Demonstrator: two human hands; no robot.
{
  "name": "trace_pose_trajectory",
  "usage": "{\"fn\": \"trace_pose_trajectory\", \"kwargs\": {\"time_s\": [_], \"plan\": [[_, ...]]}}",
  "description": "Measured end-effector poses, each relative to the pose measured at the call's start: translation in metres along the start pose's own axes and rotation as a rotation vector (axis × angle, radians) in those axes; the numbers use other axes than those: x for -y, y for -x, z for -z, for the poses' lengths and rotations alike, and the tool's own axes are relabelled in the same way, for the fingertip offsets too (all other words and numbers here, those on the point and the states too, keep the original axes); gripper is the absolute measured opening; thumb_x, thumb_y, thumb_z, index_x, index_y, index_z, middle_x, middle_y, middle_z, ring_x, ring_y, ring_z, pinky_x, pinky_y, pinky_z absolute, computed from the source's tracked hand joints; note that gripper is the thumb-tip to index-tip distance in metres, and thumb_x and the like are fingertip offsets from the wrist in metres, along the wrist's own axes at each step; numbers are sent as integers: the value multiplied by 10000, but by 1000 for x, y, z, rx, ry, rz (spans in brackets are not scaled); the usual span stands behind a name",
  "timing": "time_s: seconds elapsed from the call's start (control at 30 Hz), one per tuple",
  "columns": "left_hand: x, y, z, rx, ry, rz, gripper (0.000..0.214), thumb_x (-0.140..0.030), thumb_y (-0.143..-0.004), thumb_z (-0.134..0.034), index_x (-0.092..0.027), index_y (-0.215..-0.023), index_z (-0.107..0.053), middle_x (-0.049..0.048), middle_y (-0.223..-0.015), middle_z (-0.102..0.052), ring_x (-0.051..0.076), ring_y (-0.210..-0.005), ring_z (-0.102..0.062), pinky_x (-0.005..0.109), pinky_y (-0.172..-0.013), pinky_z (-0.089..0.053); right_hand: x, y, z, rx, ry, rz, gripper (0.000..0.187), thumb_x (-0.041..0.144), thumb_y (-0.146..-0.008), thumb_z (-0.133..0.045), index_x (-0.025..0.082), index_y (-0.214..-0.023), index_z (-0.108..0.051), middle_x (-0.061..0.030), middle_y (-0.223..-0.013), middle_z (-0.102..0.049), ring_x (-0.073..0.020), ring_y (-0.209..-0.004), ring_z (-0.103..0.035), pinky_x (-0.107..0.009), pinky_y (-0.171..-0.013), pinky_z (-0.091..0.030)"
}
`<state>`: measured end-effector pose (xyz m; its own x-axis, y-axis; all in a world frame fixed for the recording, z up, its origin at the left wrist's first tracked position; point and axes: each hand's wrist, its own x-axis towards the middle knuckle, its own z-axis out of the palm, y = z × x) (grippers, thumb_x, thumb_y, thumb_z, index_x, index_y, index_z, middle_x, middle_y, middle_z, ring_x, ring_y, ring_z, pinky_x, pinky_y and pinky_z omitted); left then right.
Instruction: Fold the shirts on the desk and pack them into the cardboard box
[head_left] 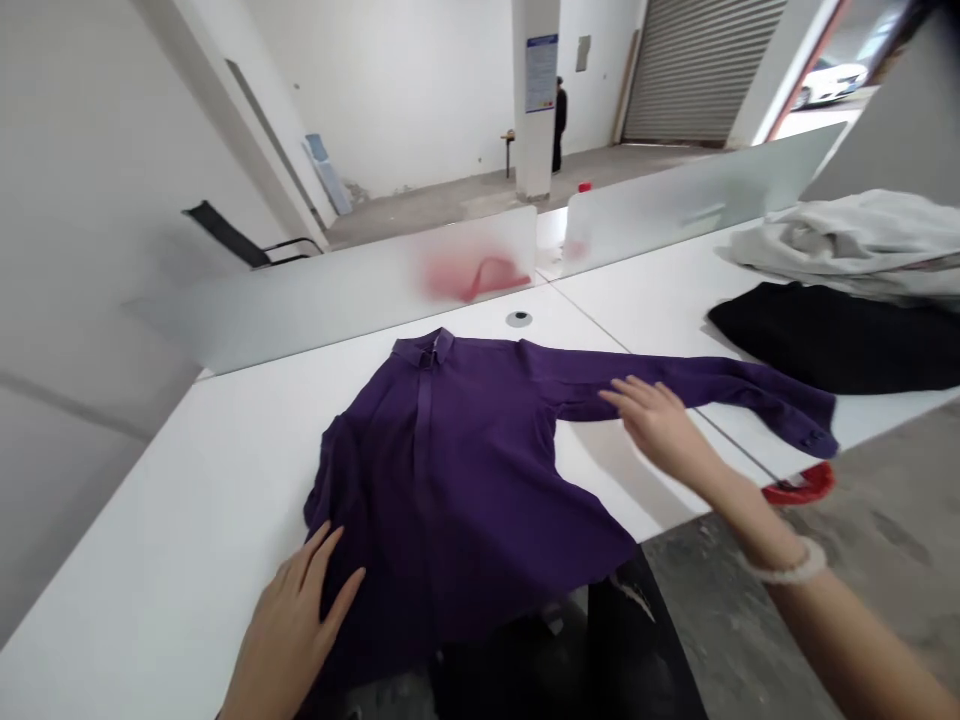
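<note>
One purple shirt [442,480] spread on surface [187,560] | left grip [296,625] open, flat on hem, empty | right grip [656,425] open, empty, beside sleeve [720,380]

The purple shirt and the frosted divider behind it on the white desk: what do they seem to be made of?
The purple long-sleeved collared shirt looks like a soft woven fabric with a matte finish, since it lies in limp folds; the exact fibre cannot be told. The frosted divider panel looks like frosted glass or possibly acrylic: its surface is satin and a red shape shows blurred through it.
</note>
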<state>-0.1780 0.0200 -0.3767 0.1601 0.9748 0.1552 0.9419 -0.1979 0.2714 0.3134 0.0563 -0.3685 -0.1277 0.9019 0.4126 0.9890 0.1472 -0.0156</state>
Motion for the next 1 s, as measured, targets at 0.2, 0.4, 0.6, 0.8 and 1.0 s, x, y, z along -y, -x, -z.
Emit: {"fn": "trace_pose_trajectory", "kwargs": {"time_s": [0.2,0.4,0.6,0.8,1.0], "plan": [[-24,84,-16,-115,-60,453,578,-614,-825,-402,-178,-1184,-524,121,-936,-664,288,-829,-660,399,-701,-535,117,11,-28,72,-289,290,345,277,-980,-377,199,-1227,-605,-101,-1323,-572,-240,-1235,-521,-474,-1025,-421],[-34,66,-22,-125,-183,578,689,-526,-889,-313,-78,-1409,-258,86,-898,-655,251,-679,-655,320,-544,-427,139,59,-45,-19,-323,246,357,203,-953,-419,198,-1276,-572,-112,-1401,-495,-283,-1310,-440,-521,-1025,-421],[25,55,12,101,-255,548,449,-427,-878,-305,-168,-1168,-529,102,-905,-700,271,-804,-674,335,-681,-457,116,132,-21,-135,-652,19,325,174,-927,-421,267,-1173,-611,-59,-1268,-602,-244,-1191,-557,-442,-938,-514],[77,38,82,-62,-599,853,575,-454,-877,-100,-225,-1235,-488,94,-1005,-710,305,-881,-664,423,-680,-495,85,180,-25,-169,-827,-494,202,333,-898,-473,238,-895,-651,-68,-932,-704,-251,-878,-678,-378,-783,-562],[81,48,81,-104,-378,779,568,-524,-831,-221,-183,-1149,-546,88,-1024,-714,331,-949,-653,471,-773,-506,79,175,-36,43,-968,-622,327,499,-850,-535,214,-998,-594,-82,-970,-706,-244,-935,-671,-306,-719,-554]]}}
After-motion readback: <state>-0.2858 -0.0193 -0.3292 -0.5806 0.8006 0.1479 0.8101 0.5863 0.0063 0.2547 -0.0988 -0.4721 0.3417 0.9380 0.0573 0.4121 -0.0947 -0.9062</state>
